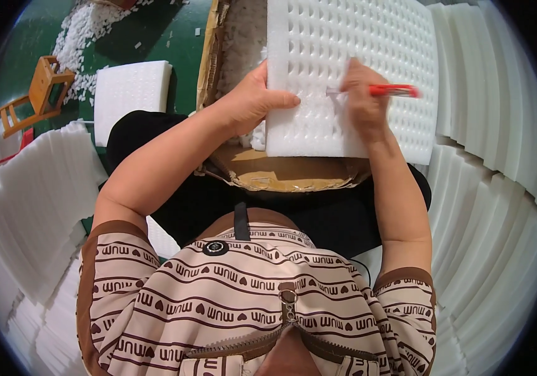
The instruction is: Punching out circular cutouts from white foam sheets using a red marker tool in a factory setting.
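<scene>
"Where is the sheet?"

"The white foam sheet is in front of the person, over the cardboard box. It covers much of the box's opening. Rows of small oval marks run across it."

"And the left hand?"

"Gripping the sheet by its left edge. The thumb lies flat on top; the fingers are mostly hidden, so I can't tell exactly how they sit."

"What about the right hand?"

"It's above the sheet, closed around a red-handled tool. The red end sticks out to the right, and a thin tip points left towards the thumb. The hand is blurred, and I can't tell whether the tip touches the foam."

"Anything in the box?"

"Small white foam bits, showing left of the sheet."

"And around it?"

"More loose bits lie on the green floor at the upper left, near a small wooden chair. A thick foam block sits between the chair and the box. Foam stacks stand along the right, and another pile is at the left."
</scene>
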Action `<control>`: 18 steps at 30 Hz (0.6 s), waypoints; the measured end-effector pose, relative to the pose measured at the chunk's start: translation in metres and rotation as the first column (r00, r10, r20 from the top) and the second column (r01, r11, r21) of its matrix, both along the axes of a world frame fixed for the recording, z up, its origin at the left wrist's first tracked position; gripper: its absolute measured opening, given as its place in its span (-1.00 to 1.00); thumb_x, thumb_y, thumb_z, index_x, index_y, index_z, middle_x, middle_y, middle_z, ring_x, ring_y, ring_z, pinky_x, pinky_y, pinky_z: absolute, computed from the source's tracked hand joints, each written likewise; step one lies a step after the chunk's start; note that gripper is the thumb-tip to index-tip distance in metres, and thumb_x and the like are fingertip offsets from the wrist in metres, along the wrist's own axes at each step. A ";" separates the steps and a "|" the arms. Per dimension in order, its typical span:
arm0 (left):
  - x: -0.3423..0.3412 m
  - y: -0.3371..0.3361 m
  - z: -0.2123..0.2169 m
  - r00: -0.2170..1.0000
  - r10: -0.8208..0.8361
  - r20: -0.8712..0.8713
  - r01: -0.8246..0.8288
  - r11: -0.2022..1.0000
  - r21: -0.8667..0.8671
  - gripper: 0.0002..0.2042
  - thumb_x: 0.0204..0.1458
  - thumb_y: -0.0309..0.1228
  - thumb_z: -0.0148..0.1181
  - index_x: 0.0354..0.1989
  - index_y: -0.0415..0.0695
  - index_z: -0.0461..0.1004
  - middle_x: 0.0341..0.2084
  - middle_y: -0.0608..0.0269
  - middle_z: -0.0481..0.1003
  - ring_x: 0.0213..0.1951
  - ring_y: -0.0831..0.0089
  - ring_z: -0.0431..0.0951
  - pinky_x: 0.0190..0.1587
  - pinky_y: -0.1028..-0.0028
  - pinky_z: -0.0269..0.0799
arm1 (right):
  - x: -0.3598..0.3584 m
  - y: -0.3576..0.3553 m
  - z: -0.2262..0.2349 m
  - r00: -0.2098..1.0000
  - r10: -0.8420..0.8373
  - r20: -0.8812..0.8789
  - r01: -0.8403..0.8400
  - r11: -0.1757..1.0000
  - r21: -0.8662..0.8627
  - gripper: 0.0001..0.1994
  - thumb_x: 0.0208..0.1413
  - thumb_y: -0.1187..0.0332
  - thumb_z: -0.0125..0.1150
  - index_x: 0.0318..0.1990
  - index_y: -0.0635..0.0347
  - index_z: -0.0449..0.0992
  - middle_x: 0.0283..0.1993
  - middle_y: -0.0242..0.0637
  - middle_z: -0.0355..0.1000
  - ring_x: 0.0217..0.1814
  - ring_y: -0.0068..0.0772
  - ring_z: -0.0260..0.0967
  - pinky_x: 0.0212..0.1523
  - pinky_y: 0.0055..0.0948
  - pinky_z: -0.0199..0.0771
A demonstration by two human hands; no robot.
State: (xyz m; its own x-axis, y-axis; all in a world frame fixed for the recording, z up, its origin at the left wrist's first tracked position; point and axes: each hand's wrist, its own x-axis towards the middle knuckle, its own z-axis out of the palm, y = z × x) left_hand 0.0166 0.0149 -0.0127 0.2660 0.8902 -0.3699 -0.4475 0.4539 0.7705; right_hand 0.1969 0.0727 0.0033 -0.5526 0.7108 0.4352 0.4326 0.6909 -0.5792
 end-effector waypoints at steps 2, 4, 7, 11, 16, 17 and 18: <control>-0.001 -0.001 0.000 1.000 0.012 0.011 -0.012 1.000 -0.010 -0.36 -0.18 -0.63 0.25 0.15 -0.14 0.17 -0.07 0.05 0.42 -0.12 0.25 0.48 -0.03 0.37 0.42 | -0.001 0.002 -0.003 0.995 0.041 -0.090 -0.043 0.999 -0.023 -0.78 0.03 0.55 -0.03 -0.65 0.22 0.32 -0.66 -0.39 0.27 -0.65 -0.47 0.06 -0.56 -0.52 0.16; 0.002 -0.001 0.003 1.000 0.021 -0.005 -0.021 1.000 -0.012 -0.40 -0.17 -0.66 0.19 0.14 -0.16 0.18 -0.10 0.04 0.42 -0.14 0.27 0.47 -0.06 0.39 0.43 | -0.001 0.004 -0.006 0.981 0.078 -0.178 -0.088 0.995 -0.046 -0.80 0.01 0.58 -0.06 -0.64 0.22 0.31 -0.65 -0.39 0.27 -0.65 -0.46 0.05 -0.58 -0.52 0.15; 0.003 -0.002 0.003 0.999 0.029 -0.023 -0.029 0.999 -0.015 -0.43 -0.16 -0.68 0.13 0.12 -0.18 0.18 -0.14 0.03 0.42 -0.16 0.30 0.46 -0.10 0.41 0.44 | 0.000 0.005 -0.011 0.957 0.111 -0.269 -0.133 0.989 -0.066 -0.81 -0.01 0.61 -0.08 -0.63 0.23 0.31 -0.65 -0.39 0.27 -0.66 -0.44 0.05 -0.60 -0.52 0.14; -0.001 0.000 -0.006 0.999 0.020 -0.040 -0.019 1.000 0.023 -0.37 -0.17 -0.62 0.26 0.15 -0.14 0.17 -0.09 0.06 0.41 -0.14 0.28 0.48 -0.06 0.38 0.42 | -0.002 0.008 -0.015 0.922 0.094 -0.377 -0.135 0.988 -0.082 -0.81 -0.01 0.60 -0.07 -0.63 0.24 0.30 -0.65 -0.40 0.23 -0.66 -0.44 0.03 -0.60 -0.52 0.10; 0.002 0.001 0.001 0.999 0.018 -0.051 -0.017 1.000 0.008 -0.44 -0.16 -0.66 0.12 0.11 -0.20 0.18 -0.15 0.04 0.42 -0.17 0.31 0.45 -0.09 0.42 0.42 | -0.006 0.001 -0.001 0.907 0.085 -0.413 -0.159 0.976 -0.149 -0.80 -0.02 0.58 -0.03 -0.66 0.23 0.30 -0.66 -0.41 0.24 -0.65 -0.46 0.07 -0.61 -0.53 0.09; 0.002 0.000 0.000 0.999 0.016 -0.051 -0.016 1.000 0.007 -0.44 -0.16 -0.66 0.12 0.11 -0.20 0.18 -0.15 0.04 0.42 -0.17 0.31 0.45 -0.09 0.42 0.42 | -0.008 0.000 -0.002 0.907 0.084 -0.413 -0.158 0.976 -0.149 -0.80 -0.02 0.58 -0.03 -0.66 0.23 0.30 -0.66 -0.41 0.24 -0.65 -0.46 0.07 -0.61 -0.53 0.09; 0.002 0.000 -0.002 0.999 0.019 -0.051 -0.019 1.000 0.012 -0.44 -0.17 -0.66 0.12 0.11 -0.21 0.18 -0.15 0.03 0.42 -0.17 0.31 0.45 -0.10 0.42 0.42 | -0.011 -0.002 -0.005 0.931 0.073 -0.357 -0.134 0.980 -0.147 -0.80 -0.01 0.58 -0.02 -0.66 0.23 0.30 -0.66 -0.41 0.24 -0.65 -0.47 0.07 -0.61 -0.53 0.08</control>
State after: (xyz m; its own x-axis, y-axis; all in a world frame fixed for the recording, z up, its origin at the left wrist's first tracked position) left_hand 0.0190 0.0149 -0.0148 0.2301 0.8992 -0.3723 -0.4163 0.4367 0.7975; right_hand 0.1863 0.0708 -0.0016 -0.4623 0.7366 0.4937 0.1145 0.6017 -0.7905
